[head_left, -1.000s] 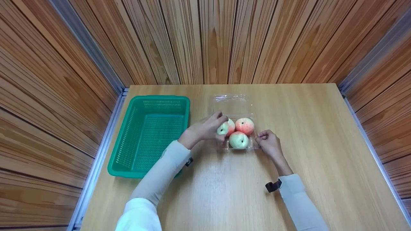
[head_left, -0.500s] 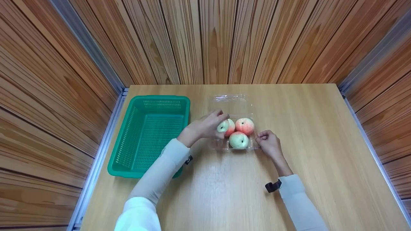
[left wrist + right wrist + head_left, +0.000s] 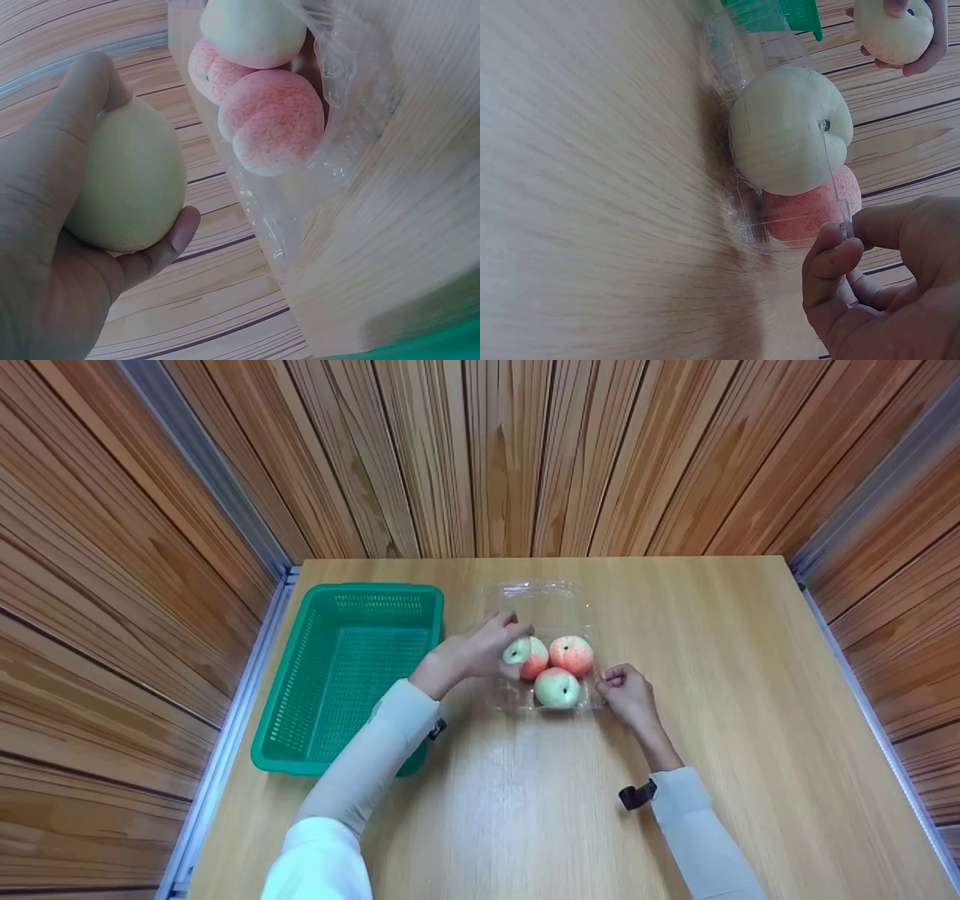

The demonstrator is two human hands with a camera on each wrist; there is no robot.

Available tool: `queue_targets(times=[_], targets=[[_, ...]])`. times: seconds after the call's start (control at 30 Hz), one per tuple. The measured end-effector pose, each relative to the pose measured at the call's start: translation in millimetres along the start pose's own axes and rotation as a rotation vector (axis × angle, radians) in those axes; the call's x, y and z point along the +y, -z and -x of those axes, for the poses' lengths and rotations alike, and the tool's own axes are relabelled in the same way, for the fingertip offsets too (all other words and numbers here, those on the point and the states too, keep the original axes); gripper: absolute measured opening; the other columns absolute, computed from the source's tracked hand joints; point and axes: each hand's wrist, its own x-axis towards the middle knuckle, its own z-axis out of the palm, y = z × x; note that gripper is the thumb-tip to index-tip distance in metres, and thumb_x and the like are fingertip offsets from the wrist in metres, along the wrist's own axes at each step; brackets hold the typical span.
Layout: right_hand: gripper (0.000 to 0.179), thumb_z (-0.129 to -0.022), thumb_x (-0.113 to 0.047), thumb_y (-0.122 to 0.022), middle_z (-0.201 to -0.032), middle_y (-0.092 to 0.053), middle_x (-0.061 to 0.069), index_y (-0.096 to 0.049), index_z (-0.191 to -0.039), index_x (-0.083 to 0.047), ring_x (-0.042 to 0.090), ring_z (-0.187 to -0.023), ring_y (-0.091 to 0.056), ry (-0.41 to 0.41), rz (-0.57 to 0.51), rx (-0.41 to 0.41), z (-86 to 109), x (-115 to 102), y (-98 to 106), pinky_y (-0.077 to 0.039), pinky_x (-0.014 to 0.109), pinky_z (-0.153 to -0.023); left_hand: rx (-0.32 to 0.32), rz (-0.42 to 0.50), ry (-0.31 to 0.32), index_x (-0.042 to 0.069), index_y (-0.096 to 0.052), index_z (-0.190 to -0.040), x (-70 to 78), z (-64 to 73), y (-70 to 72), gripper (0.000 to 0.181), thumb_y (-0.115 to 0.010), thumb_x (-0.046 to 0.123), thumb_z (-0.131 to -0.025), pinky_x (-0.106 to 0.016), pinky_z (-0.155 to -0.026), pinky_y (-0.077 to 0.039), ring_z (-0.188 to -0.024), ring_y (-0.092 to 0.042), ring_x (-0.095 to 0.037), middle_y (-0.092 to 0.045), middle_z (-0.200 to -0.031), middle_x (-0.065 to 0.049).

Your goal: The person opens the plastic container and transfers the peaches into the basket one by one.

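In my left hand (image 3: 478, 651) is a pale green peach (image 3: 139, 176), with the thumb and fingers curled around it. The hand holds it up over the left side of a clear plastic clamshell box (image 3: 517, 701), apart from the fruit inside. Three peaches lie in the box: a greenish one at the front (image 3: 557, 688), a red one at the right (image 3: 572, 655), and a red-and-pale one (image 3: 535, 658) partly behind the held peach. My right hand (image 3: 628, 696) pinches the box's right rim between thumb and forefinger, as the right wrist view shows.
A green plastic basket (image 3: 262, 761) stands at the left of the wooden table (image 3: 525, 810), with no fruit visible inside. The box's clear lid (image 3: 541, 604) lies folded back behind it. Wood-panelled walls (image 3: 502, 457) enclose the back and sides.
My left hand has drifted slightly left and back with the peach, showing more of the peach behind it. The right hand and the box have stayed in place.
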Motion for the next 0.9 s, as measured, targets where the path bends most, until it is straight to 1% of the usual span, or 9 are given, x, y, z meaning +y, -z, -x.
queue_targets(times=[0.13,0.27,0.37,0.5,0.67,0.73,0.8,0.9], targets=[[0.026,-0.098,-0.006,-0.065,-0.091,-0.060,0.004,-0.060,-0.119,0.007,0.013,-0.072,-0.060,0.000,-0.005,-0.005,-0.5,1,0,-0.049,0.020,-0.056,0.006,-0.008,-0.006,0.020,-0.052,-0.155,-0.6,0.1,3.3,0.073,-0.082,0.044,-0.093,-0.057,-0.113,-0.052,-0.148,-0.046,-0.036,-0.045,-0.160,-0.017],[0.022,-0.096,-0.006,-0.066,-0.088,-0.061,0.004,-0.062,-0.114,0.006,0.011,-0.068,-0.059,0.027,0.005,0.020,-0.5,1,-1,-0.048,0.019,-0.055,0.021,-0.020,-0.028,0.017,-0.055,-0.153,-0.8,-0.2,5.9,0.073,-0.084,0.044,-0.091,-0.054,-0.111,-0.054,-0.145,-0.048,-0.035,-0.047,-0.157,-0.018],[0.020,-0.095,-0.006,-0.067,-0.085,-0.063,0.003,-0.063,-0.110,0.006,0.008,-0.065,-0.057,0.049,0.013,0.037,-0.3,2,-1,-0.047,0.019,-0.054,0.035,-0.036,-0.039,0.016,-0.056,-0.151,-1.3,0.0,7.6,0.071,-0.084,0.044,-0.091,-0.050,-0.106,-0.058,-0.141,-0.049,-0.034,-0.048,-0.155,-0.017],[0.019,-0.095,-0.005,-0.067,-0.084,-0.062,0.002,-0.062,-0.110,0.006,0.007,-0.064,-0.057,0.052,0.003,0.031,0.4,1,-1,-0.047,0.019,-0.053,0.047,-0.049,-0.025,0.019,-0.055,-0.152,-2.6,2.0,10.5,0.071,-0.083,0.044,-0.092,-0.051,-0.106,-0.058,-0.147,-0.046,-0.034,-0.044,-0.161,-0.017],[0.020,-0.095,-0.005,-0.066,-0.085,-0.062,0.003,-0.062,-0.111,0.006,0.008,-0.065,-0.057,0.044,0.001,0.029,0.4,0,-1,-0.047,0.019,-0.053,0.058,-0.050,-0.021,0.018,-0.054,-0.153,-3.9,4.4,15.2,0.071,-0.083,0.041,-0.093,-0.051,-0.108,-0.057,-0.148,-0.046,-0.033,-0.043,-0.163,-0.016],[0.020,-0.095,-0.005,-0.066,-0.087,-0.062,0.004,-0.062,-0.112,0.006,0.009,-0.066,-0.057,0.039,0.003,0.027,0.1,0,-1,-0.048,0.019,-0.054,0.063,-0.046,-0.017,0.019,-0.054,-0.153,-4.3,5.6,17.1,0.071,-0.083,0.041,-0.093,-0.050,-0.109,-0.056,-0.149,-0.046,-0.033,-0.040,-0.166,-0.016],[0.020,-0.096,-0.005,-0.066,-0.088,-0.062,0.004,-0.062,-0.112,0.006,0.010,-0.067,-0.057,0.034,0.006,0.027,0.1,0,-1,-0.048,0.019,-0.055,0.069,-0.040,-0.012,0.019,-0.054,-0.154,-4.9,6.8,18.7,0.071,-0.083,0.041,-0.093,-0.051,-0.110,-0.055,-0.153,-0.043,-0.034,-0.034,-0.171,-0.017],[0.020,-0.096,-0.005,-0.066,-0.088,-0.062,0.005,-0.062,-0.112,0.006,0.010,-0.068,-0.058,0.029,0.006,0.029,0.2,0,-1,-0.048,0.019,-0.055,0.084,-0.046,-0.020,0.019,-0.055,-0.153,-5.9,8.1,20.5,0.070,-0.083,0.041,-0.093,-0.051,-0.111,-0.054,-0.154,-0.042,-0.035,-0.032,-0.171,-0.017]])
